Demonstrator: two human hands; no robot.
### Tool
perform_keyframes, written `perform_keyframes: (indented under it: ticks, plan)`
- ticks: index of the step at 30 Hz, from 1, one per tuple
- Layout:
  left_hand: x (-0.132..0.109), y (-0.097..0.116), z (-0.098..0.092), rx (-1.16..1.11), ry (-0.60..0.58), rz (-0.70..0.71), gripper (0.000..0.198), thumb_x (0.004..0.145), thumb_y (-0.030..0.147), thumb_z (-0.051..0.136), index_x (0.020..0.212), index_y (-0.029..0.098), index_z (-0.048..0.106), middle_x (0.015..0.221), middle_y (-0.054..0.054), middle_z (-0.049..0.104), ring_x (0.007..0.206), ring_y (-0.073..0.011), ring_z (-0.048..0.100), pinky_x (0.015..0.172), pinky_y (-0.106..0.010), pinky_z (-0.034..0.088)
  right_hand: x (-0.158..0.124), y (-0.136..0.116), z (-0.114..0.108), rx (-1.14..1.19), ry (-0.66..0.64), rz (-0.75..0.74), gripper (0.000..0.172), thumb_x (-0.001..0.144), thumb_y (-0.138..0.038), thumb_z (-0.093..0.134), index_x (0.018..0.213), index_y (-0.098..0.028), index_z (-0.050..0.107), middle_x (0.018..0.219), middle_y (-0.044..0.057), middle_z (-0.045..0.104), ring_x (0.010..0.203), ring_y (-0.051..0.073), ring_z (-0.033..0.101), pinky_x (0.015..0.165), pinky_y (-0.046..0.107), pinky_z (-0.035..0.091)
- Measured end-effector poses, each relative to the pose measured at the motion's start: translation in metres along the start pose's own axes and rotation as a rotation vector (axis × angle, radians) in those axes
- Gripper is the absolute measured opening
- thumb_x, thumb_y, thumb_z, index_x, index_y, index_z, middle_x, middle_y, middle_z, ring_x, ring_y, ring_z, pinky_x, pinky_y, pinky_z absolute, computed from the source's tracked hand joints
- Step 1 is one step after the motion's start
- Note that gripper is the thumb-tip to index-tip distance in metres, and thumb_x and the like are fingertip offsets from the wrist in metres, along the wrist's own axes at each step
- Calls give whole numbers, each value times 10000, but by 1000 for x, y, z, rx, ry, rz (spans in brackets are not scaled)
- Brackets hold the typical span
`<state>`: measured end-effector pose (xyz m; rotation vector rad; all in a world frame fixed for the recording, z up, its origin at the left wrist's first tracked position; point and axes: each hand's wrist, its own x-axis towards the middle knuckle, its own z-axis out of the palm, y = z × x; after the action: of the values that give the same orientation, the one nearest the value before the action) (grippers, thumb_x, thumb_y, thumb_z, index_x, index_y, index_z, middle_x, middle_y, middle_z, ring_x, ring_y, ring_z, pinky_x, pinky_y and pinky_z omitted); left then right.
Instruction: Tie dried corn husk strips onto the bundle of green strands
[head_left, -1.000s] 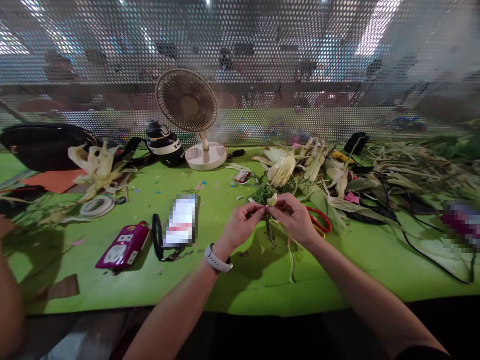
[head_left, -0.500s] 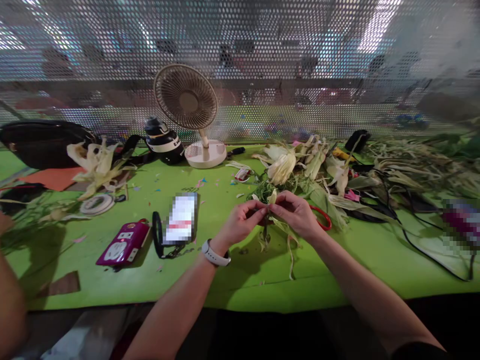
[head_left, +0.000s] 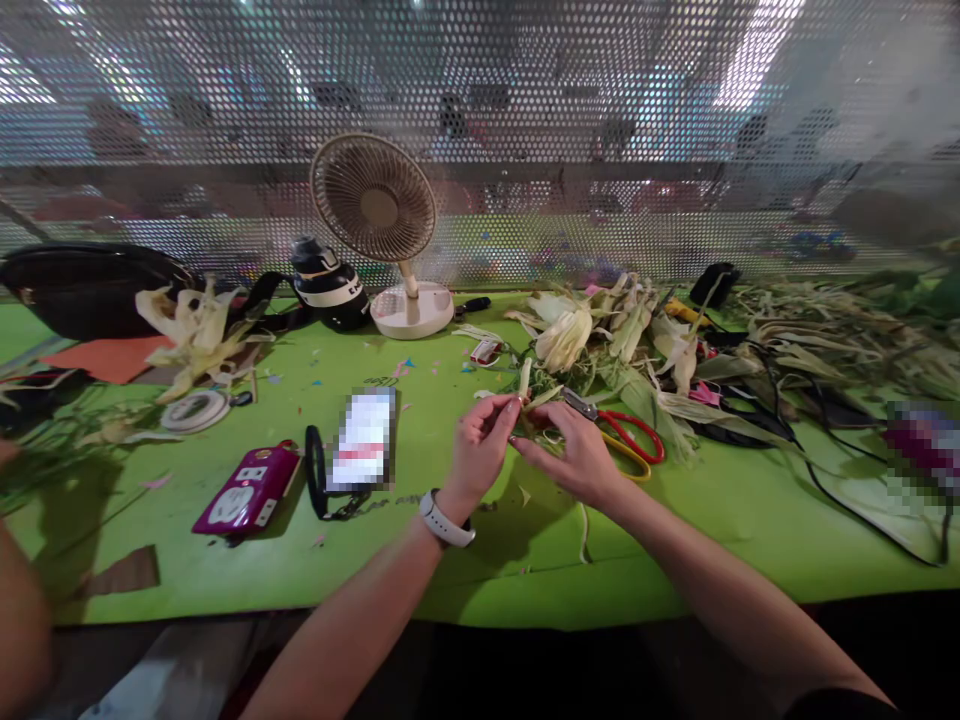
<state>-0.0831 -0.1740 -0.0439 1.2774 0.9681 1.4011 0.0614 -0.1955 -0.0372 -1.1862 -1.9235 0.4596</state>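
My left hand (head_left: 482, 445), with a white watch on the wrist, pinches a small bunch of pale corn-husk strips (head_left: 527, 383) that sticks up from its fingertips. My right hand (head_left: 570, 455) is beside it, fingers closed on the lower strips of the same bunch, just above the green table (head_left: 480, 560). Red-handled scissors (head_left: 626, 435) lie right behind my right hand. A heap of corn husks and green leaves (head_left: 600, 335) lies beyond both hands.
A small desk fan (head_left: 382, 235) stands at the back, with a dark bottle (head_left: 326, 285) and a black bag (head_left: 82, 290) to its left. A magenta power strip (head_left: 247, 490) and a phone (head_left: 364, 440) lie left of my hands. Black cables (head_left: 825, 440) run on the right. Another person's arm (head_left: 19, 620) shows at far left.
My left hand has lifted the husk bunch upright and my right hand has dropped lower on it, uncovering the scissors behind.
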Motion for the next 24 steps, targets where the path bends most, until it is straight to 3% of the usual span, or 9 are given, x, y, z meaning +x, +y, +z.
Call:
perform_keyframes:
  ticks: [7, 11, 15, 19, 24]
  plan:
    - [-3, -7, 4, -233, -23, -121, 262, 724, 353, 712, 913, 172, 720, 1039, -76, 706, 979, -195, 634, 926, -348, 474, 4, 8, 0, 100, 63, 100, 143, 877, -296, 501, 822, -194, 586, 742, 21, 639, 678, 155, 592, 634, 271, 462]
    - [-4, -8, 5, -289, -6, -121, 228, 725, 328, 714, 904, 186, 724, 1091, -75, 694, 1019, -203, 625, 926, -355, 483, 4, 6, 2, 278, -2, 160, 115, 823, -268, 559, 905, -187, 564, 841, 30, 663, 764, 160, 627, 686, 277, 495]
    - [-7, -9, 8, -360, -17, -154, 182, 717, 307, 723, 871, 210, 731, 1116, -59, 689, 1043, -210, 624, 932, -367, 481, 3, 11, 8, 252, 73, 184, 142, 774, -186, 563, 914, -200, 550, 829, 14, 657, 761, 160, 627, 709, 294, 497]
    - [-1, 0, 2, -379, 7, -127, 140, 709, 270, 734, 840, 220, 737, 1148, -45, 680, 1105, -205, 599, 1007, -372, 427, 9, 24, -4, 267, 94, 189, 126, 825, -245, 544, 927, -194, 597, 855, 26, 657, 776, 157, 606, 706, 293, 487]
    - [14, 19, -15, -488, 79, -102, 123, 679, 249, 751, 801, 234, 737, 1167, -26, 671, 1109, -181, 591, 1016, -361, 420, 18, 36, -23, 493, -38, 269, 188, 792, -322, 623, 918, -182, 619, 823, 14, 643, 755, 138, 587, 709, 286, 483]
